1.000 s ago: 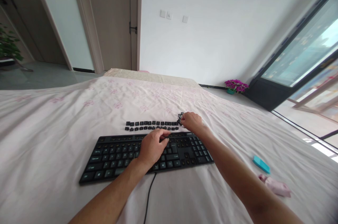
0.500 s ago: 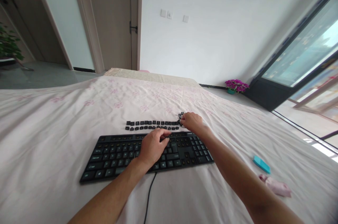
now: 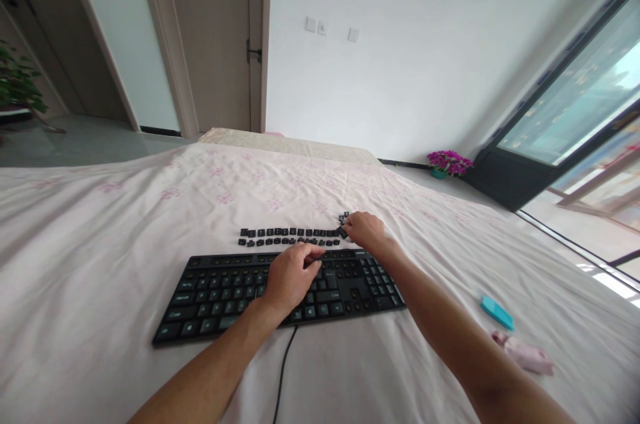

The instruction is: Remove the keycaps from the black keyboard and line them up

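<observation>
A black keyboard (image 3: 215, 294), with several keys missing from its upper rows, lies on the pale sheet. Loose black keycaps (image 3: 285, 232) form two rows just beyond its far edge. My left hand (image 3: 291, 277) rests over the middle of the keyboard, thumb and fingers apart, covering some keys. At the right end of the keycap rows, my right hand (image 3: 367, 229) has its fingertips pinched at a keycap (image 3: 342, 232). A small cluster of keycaps (image 3: 343, 217), with a thin wire-like thing, lies just beyond those fingers.
The bed sheet (image 3: 125, 237) is wrinkled. On the right lie a turquoise flat object (image 3: 497, 312) and a crumpled pink cloth (image 3: 525, 354). The keyboard's cable (image 3: 283, 371) runs toward me. Potted magenta flowers (image 3: 449, 163) stand on the floor by the wall.
My right fingers have shifted slightly at the keycap by the row's right end, which shows more clearly now. My left hand stays in place on the keyboard.
</observation>
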